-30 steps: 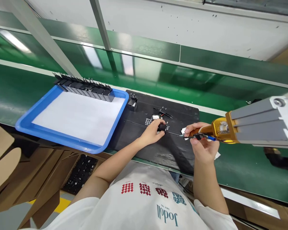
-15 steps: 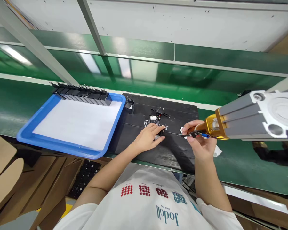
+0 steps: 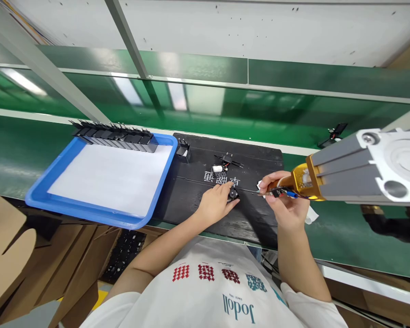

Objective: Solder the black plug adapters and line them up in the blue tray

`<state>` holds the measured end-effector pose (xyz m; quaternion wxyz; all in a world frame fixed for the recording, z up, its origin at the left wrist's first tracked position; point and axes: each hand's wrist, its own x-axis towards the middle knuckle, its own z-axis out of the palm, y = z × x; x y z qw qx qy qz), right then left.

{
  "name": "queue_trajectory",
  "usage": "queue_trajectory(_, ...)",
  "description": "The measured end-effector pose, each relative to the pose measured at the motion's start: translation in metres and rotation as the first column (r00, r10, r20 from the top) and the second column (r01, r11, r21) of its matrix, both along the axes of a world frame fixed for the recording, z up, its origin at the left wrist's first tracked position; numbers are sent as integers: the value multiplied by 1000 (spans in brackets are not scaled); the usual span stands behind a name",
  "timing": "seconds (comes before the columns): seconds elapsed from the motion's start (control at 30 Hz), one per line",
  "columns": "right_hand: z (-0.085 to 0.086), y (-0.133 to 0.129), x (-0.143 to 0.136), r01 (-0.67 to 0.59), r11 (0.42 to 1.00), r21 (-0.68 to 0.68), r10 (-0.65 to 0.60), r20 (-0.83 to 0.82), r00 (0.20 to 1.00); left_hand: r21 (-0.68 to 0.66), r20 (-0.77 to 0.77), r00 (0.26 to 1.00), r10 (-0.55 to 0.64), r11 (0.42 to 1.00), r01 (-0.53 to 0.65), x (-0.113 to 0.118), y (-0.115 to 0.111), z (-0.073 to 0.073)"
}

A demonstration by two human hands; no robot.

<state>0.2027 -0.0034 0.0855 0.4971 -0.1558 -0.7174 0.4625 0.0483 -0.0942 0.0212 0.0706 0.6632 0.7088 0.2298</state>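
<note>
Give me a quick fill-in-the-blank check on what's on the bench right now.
1. The left hand pinches a small black part over the ____ mat.
2. The row of black parts stands along the far edge of the ____ tray.
3. The right hand grips a tool whose tip points toward the ____ hand.

Missing words: black; blue; left

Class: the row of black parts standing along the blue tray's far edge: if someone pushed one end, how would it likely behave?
The row of black parts looks like separate upright pieces, so they would probably topple or scatter. Small plastic housings suggest lightness. The blue tray rim may stop them.
</note>
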Motion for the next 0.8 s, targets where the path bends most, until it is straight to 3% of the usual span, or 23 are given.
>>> queue_trajectory(0.2,4,0,0,2,1000,13,-2,-6,1000,-50,-6,1000,21,999,-21,9,0,5)
queue_trajectory(0.5,0,4,7,20,999,27,-21,40,999,28,179,984,11,999,-16,4,0,2)
queue_trajectory(0.8,0,5,7,59,998,20,-61,65,996,30,222,975,10,999,-17,-2,2,4)
